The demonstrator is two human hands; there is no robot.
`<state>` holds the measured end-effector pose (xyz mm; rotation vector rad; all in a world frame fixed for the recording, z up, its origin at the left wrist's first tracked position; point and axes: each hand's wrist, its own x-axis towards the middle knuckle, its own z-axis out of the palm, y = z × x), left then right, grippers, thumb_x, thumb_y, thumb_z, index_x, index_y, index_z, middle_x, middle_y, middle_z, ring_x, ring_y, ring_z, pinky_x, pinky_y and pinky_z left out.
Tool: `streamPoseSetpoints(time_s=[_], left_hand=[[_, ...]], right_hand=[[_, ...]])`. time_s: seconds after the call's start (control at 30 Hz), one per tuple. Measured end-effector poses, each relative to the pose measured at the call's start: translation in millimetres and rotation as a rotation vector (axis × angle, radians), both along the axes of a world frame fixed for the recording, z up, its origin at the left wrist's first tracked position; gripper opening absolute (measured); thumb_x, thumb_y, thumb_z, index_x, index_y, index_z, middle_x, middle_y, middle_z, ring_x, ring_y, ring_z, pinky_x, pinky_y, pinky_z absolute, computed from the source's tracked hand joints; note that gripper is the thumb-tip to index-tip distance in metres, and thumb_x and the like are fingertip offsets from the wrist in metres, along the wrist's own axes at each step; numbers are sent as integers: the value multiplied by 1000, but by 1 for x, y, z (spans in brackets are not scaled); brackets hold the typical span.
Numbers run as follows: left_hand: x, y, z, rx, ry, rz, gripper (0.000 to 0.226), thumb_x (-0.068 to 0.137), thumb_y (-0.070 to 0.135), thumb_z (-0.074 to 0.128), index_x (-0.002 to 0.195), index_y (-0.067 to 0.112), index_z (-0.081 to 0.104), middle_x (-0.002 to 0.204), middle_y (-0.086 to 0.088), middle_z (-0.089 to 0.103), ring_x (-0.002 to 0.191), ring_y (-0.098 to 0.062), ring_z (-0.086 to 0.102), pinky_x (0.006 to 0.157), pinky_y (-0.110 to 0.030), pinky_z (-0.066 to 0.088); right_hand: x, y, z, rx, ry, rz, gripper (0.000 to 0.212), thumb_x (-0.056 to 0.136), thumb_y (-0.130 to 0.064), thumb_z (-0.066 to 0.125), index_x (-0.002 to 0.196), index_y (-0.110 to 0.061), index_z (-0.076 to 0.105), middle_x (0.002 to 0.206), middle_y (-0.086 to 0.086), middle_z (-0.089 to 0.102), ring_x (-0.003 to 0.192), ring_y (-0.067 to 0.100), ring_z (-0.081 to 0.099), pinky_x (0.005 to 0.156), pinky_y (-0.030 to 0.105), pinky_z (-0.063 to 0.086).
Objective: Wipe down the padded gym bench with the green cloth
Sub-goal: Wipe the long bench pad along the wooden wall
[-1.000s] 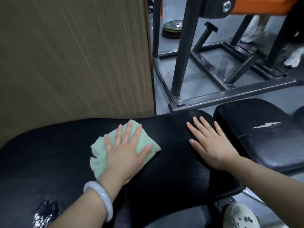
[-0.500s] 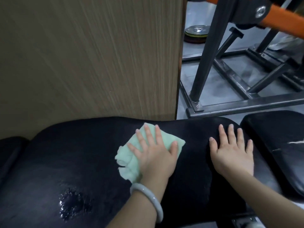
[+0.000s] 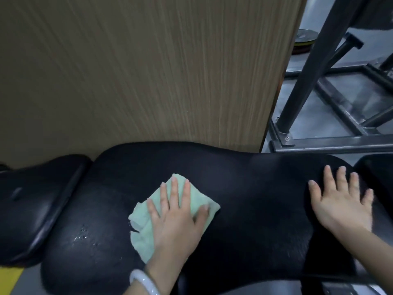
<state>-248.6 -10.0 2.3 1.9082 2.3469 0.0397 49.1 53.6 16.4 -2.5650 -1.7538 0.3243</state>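
Left hand [image 3: 176, 222], fingers flat, presses the green cloth [image 3: 146, 218] mid-bench [image 3: 244, 188]; right hand [image 3: 342, 201] rests flat, fingers spread; droplets [image 3: 83, 235] to the left apparently remain unwiped

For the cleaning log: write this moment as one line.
step: wiping | left hand: flat on light green cloth | right hand: flat on black padded gym bench | wet patch: unwiped

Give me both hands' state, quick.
Left hand: open, fingers flat, pressing the green cloth onto the bench pad.
Right hand: open, flat on the pad, holding nothing.
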Motion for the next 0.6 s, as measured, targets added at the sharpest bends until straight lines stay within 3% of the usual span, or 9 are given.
streamPoseSetpoints(time_s=[0.07,0.1,0.3,0.37,0.5,0.6], left_hand=[[14,-17,-3,48,-14,-37,76,89,66,16,146,21,38,155,-8,29,143,-31,23,108,-57,12],[21,-23,-3,54,-18,-66,72,91,64,22,142,18,43,152,-10,35,140,-33,29,106,-57,15],[22,-23,1,43,-56,-293,66,92,60,29,142,20,44,152,-5,36,141,-27,29,106,-49,19],[-1,-12,1,28,-45,-352,64,95,61,18,146,26,36,156,0,28,144,-22,22,109,-45,15],[-51,5,5,58,-73,-286,73,82,69,-3,148,39,-9,155,14,-22,141,-8,-26,114,-37,-15],[-74,-1,8,46,-46,-199,70,78,67,-8,141,41,-22,149,16,-32,137,-6,-33,114,-36,-18]], right_hand=[[-21,-10,2,-46,-22,-2,74,92,-61,10,154,-22,-2,161,6,-9,147,28,-12,116,53,-4],[-36,-18,2,-61,-29,6,75,92,-63,9,153,-21,-5,160,7,-11,146,30,-13,114,55,-5],[-111,-54,-6,-12,-51,90,72,94,-57,9,153,-18,-5,161,7,-9,146,31,-13,114,56,-3],[-114,-56,-8,9,-85,90,72,93,-56,8,153,-19,-2,161,6,-7,146,30,-11,115,55,0],[-112,-53,-10,44,-54,96,71,92,-56,7,153,-21,0,161,4,-6,146,26,-12,115,53,-3],[-112,-53,-11,57,-45,102,71,92,-56,8,153,-22,1,161,3,-5,146,25,-11,114,53,-4]])
